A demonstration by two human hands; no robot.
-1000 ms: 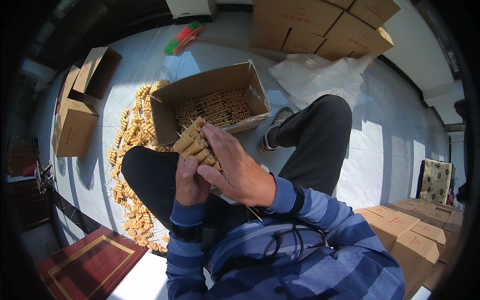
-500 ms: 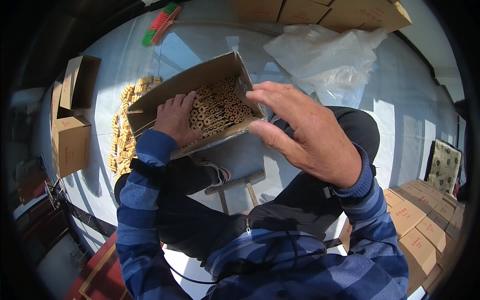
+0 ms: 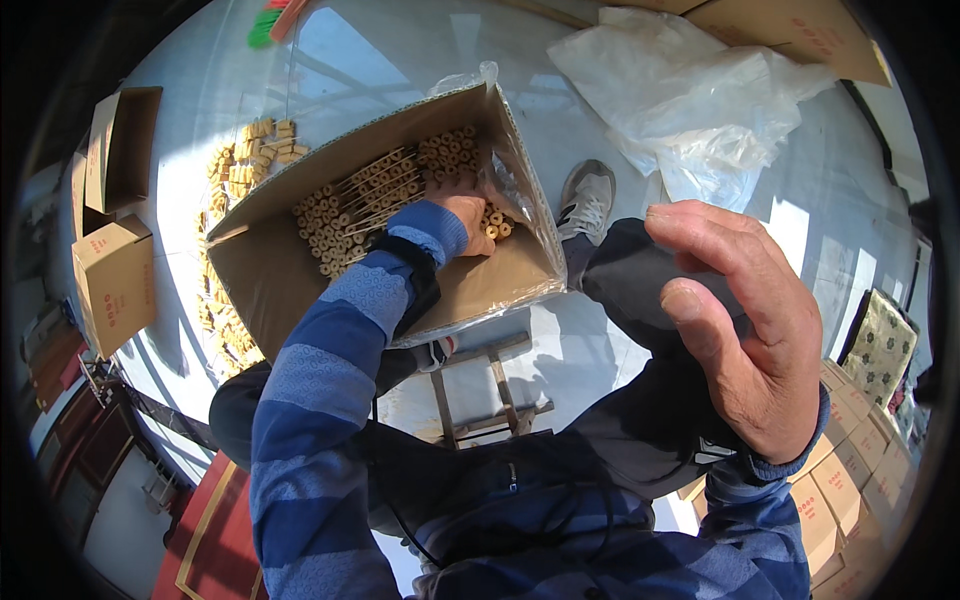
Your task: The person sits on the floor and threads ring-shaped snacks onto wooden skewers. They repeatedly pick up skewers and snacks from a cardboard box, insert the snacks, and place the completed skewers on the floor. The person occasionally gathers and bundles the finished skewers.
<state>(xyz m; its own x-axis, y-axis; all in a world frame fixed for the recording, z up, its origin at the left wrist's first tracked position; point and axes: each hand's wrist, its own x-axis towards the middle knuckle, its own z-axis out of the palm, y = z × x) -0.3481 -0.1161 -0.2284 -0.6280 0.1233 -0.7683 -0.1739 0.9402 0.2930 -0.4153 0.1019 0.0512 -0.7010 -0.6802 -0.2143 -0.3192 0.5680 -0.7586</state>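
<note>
A cardboard box (image 3: 300, 255) with a clear plastic liner (image 3: 512, 150) stands open in front of my knees, tilted a little in view. Inside it lie tan ring-shaped pieces (image 3: 322, 215), packed in rows, with thin sticks (image 3: 375, 190) running between them. My left hand (image 3: 463, 213) reaches down into the right part of the box, against the tan rings there. Its fingertips are hidden, so their grip does not show. To the right of the box, my right hand (image 3: 750, 325) hangs in the air above my knee, thumb and fingers apart, holding nothing.
More tan pieces (image 3: 228, 190) lie in piles on the floor left of the box. Open cartons (image 3: 120, 285) stand at the far left. Crumpled clear plastic (image 3: 690, 90) lies at the back right. Stacked cartons (image 3: 840, 480) fill the lower right. A wooden stool frame (image 3: 500, 385) shows between my legs.
My left hand has moved from the left part of the box to its right part. My right hand has drawn away from the box edge, toward the right. The view has shifted.
</note>
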